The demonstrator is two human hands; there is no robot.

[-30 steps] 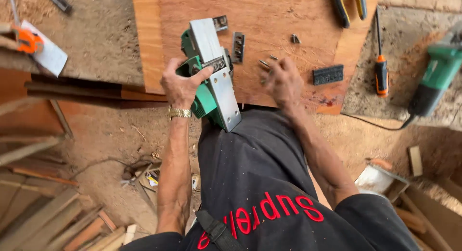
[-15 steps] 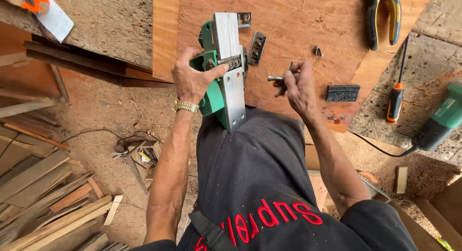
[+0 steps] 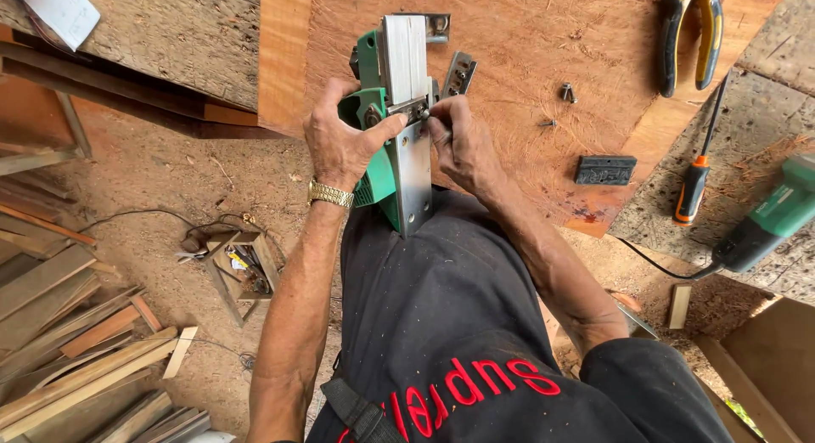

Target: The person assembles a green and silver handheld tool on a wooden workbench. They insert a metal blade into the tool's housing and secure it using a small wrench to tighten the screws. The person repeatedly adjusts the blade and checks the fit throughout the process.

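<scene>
The right hand (image 3: 463, 146), back from the worktop (image 3: 543, 35), pinched a small part at the upturned electric planer's (image 3: 399, 112) blade slot (refitting, seemingly); the left hand (image 3: 340, 146) gripped its body.

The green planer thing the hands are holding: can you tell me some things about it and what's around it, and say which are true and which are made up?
1. The left hand grips the green planer. True.
2. The right hand holds the pliers. False: the pliers lie on the wooden board; its fingers pinch at the planer's middle.
3. The planer's metal sole faces up. True.
4. The screwdriver has a blue handle. False: it is orange and black.
</scene>
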